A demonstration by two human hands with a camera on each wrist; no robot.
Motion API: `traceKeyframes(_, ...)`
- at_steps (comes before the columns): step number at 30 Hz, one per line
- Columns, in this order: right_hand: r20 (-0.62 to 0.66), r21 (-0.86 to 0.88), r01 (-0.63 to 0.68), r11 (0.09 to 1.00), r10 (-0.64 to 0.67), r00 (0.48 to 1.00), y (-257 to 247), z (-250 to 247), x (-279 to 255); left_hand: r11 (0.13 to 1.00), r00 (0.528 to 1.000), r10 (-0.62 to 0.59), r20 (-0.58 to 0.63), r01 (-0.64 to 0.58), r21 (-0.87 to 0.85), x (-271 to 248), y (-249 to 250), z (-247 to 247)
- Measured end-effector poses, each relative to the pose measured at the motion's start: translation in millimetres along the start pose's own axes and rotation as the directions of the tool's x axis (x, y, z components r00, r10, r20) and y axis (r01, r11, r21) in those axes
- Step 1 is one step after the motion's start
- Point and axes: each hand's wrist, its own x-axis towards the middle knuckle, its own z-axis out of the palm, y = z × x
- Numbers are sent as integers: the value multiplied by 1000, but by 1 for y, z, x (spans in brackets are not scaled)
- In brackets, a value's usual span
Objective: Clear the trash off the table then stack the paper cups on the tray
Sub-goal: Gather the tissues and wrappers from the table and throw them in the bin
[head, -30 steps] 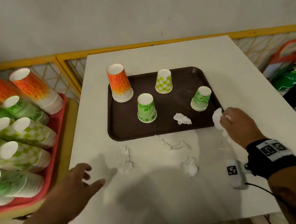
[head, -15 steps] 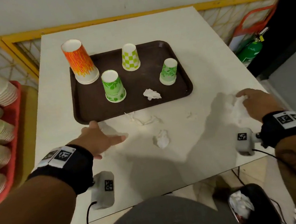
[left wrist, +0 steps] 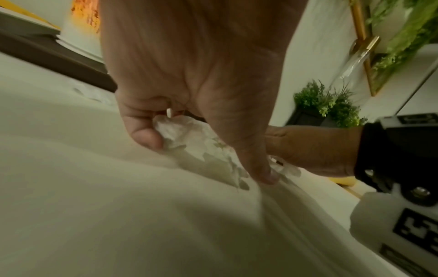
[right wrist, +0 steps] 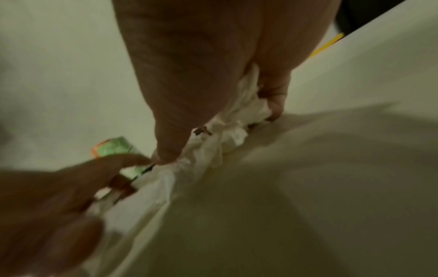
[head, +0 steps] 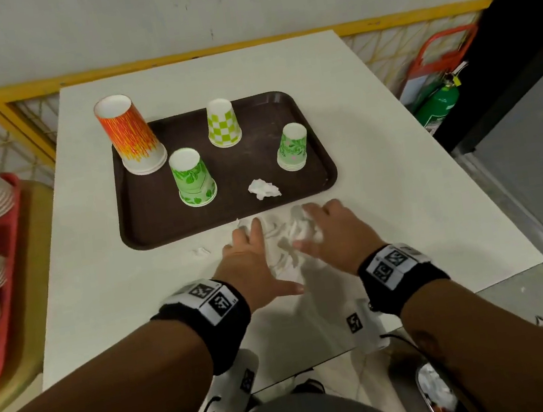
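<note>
A dark brown tray [head: 148, 222] sits on the white table [head: 401, 209]. On it, several paper cups stand upside down: an orange one [head: 131, 136], a green leaf one [head: 192, 178], a checkered one [head: 223, 122] and a small green one [head: 293, 147]. A crumpled tissue [head: 263, 189] also lies on the tray. Just in front of the tray, both hands close in on a pile of white tissues [head: 281, 239]. My left hand [head: 256, 259] curls its fingers over tissue [left wrist: 177, 131], thumb on the table. My right hand [head: 329, 232] grips bunched tissue [right wrist: 239, 120].
A small tissue scrap [head: 200, 251] lies left of my left hand. Stacks of cups fill a red tray [head: 8, 240] beside the table on the left. A bin [head: 435, 388] holding tissue stands on the floor at the lower right. A green extinguisher [head: 436, 108] stands to the right.
Both hands have moved inward to meet at the table's middle. The right hand brought its tissue from the right side, and the left swept the loose tissues into one pile.
</note>
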Motion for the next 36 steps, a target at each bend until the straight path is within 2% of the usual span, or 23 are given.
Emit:
traceKeyframes(4, 60, -50, 137, 989, -133, 989, -14, 9, 6, 998, 991, 54, -121, -51, 20, 10, 8, 3)
traceKeyframes(6, 75, -135, 289, 948, -281, 957, -23, 15, 4, 985, 973, 162, -167, -150, 82, 15, 9, 7)
traceKeyframes(8, 82, -174, 349, 921, -339, 937, -25, 19, 7, 961, 953, 252, -170, -226, 160, 20, 6, 8)
traceKeyframes(10, 80, -117, 348, 930, -340, 937, -27, 17, 12, 943, 942, 304, -143, -276, 187, 26, 2, 4)
traceKeyframes(12, 49, -13, 278, 961, -277, 960, -27, 11, 22, 935, 937, 330, -112, -309, 172, 29, -4, -2)
traceKeyframes(15, -88, 229, 172, 958, -155, 984, -34, -6, 48, 938, 938, 338, -73, -330, 103, 28, -12, -9)
traceKeyframes(17, -79, 279, 165, 946, -149, 986, -46, -22, 65, 945, 943, 323, -84, -316, 83, 22, -16, -11)
traceKeyframes(21, 51, 151, 185, 971, -194, 980, -59, -27, 93, 963, 942, 262, -209, -271, -15, 4, -39, -15)
traceKeyframes(24, 127, 62, 177, 982, -184, 975, -63, -19, 102, 982, 946, 108, -306, -150, -116, -9, -60, -15)
traceKeyframes(26, 148, -52, 218, 975, -209, 967, -67, -17, 102, 948, 951, -77, -301, -24, -318, -13, -66, -18)
traceKeyframes(27, 144, -87, 234, 968, -220, 965, -69, -18, 102, 916, 948, -134, -287, 8, -400, -12, -69, -16)
traceKeyframes(28, 134, -90, 228, 969, -215, 967, -69, -19, 101, 911, 945, -149, -293, 15, -412, -10, -71, -15)
traceKeyframes(30, 105, -43, 184, 982, -178, 978, -68, -20, 101, 929, 958, -117, -260, 13, -370, -7, -74, -12)
traceKeyframes(34, -1, 252, 81, 964, -84, 996, -53, -35, 85, 998, 963, -8, -270, -9, -61, 0, -80, -2)
traceKeyframes(36, -39, 304, 72, 950, -64, 997, -43, -39, 71, 998, 985, 35, -169, -26, 57, -3, -82, -2)
